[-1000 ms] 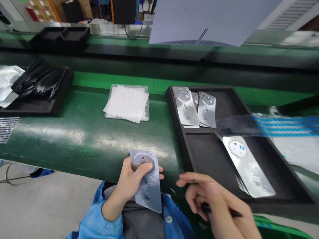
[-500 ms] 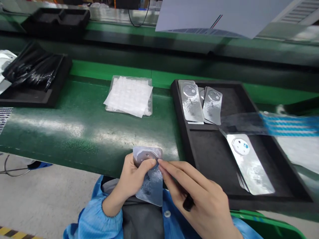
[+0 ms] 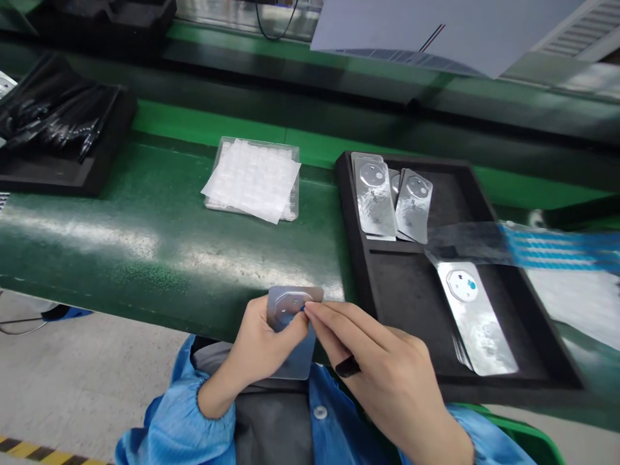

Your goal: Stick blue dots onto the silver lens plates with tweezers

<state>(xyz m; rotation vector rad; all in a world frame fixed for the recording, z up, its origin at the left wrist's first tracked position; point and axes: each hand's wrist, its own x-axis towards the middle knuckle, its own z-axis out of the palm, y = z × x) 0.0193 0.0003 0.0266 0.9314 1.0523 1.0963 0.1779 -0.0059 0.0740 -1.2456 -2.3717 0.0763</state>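
Observation:
My left hand (image 3: pixel 264 339) is closed on a silver phone back cover (image 3: pixel 295 368), thumb on its face below the round camera ring. The cover is tilted above the bench's front edge. My right hand (image 3: pixel 382 368) pinches at the ring's right edge, its fingertips touching my left thumb. A speck of blue shows there, too small to name. Tucked in the right palm is a black pen-like tool (image 3: pixel 347 367), mostly hidden by the fingers. To the right, a black foam tray (image 3: pixel 402 284) holds more back covers (image 3: pixel 375 200) in its far part and a stack of covers (image 3: pixel 479 323) nearer.
A clear plastic box (image 3: pixel 295 155) topped with white sheets (image 3: pixel 254 177) stands mid-bench. At the left, a black tray (image 3: pixel 72 181) bears black plastic bags (image 3: pixel 53 116). A clear film with blue stripes (image 3: pixel 557 248) overhangs the right tray. White paper (image 3: pixel 411 29) hangs above.
My right hand has come from beside the tray to the camera ring and now pinches there. The left hand keeps its hold, with the cover tilted more. The view has shifted downward.

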